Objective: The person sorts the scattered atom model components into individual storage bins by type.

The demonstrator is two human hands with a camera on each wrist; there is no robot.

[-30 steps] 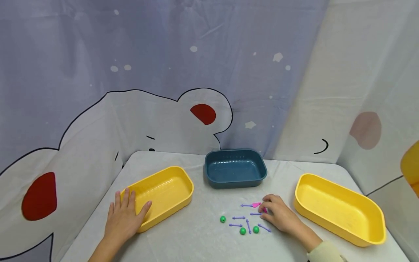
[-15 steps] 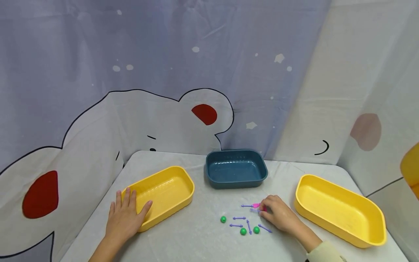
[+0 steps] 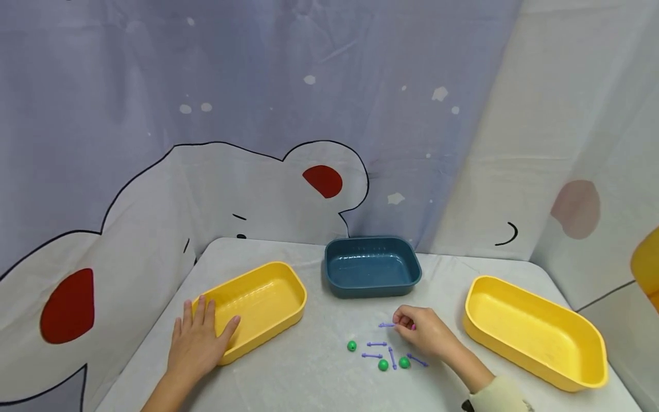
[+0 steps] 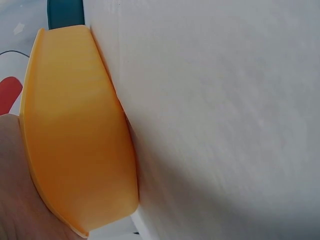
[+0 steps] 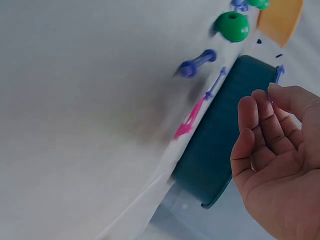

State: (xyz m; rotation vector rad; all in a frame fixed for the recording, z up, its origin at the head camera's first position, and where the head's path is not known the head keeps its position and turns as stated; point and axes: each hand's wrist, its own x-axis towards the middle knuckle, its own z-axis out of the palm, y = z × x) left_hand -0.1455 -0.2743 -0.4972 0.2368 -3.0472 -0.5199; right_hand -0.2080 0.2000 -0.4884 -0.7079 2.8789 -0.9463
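My left hand rests with straight fingers over the left end of a yellow tray; the left wrist view shows the hand at its rim. My right hand pinches a small purple double-ended stick between thumb and forefinger, raised off the table in the right wrist view. Below it lie another purple stick and a pink piece, the pink mostly hidden by the hand in the head view. Nearer me lie several purple sticks and green beads, one bead farther left.
A dark teal tray stands at the back of the white table, against the printed curtain. Another yellow tray sits at the right, angled, close to my right forearm.
My right hand has taken one purple stick off the table, lifted it and shifted slightly left and up in the head view. My left hand stays on the tray.
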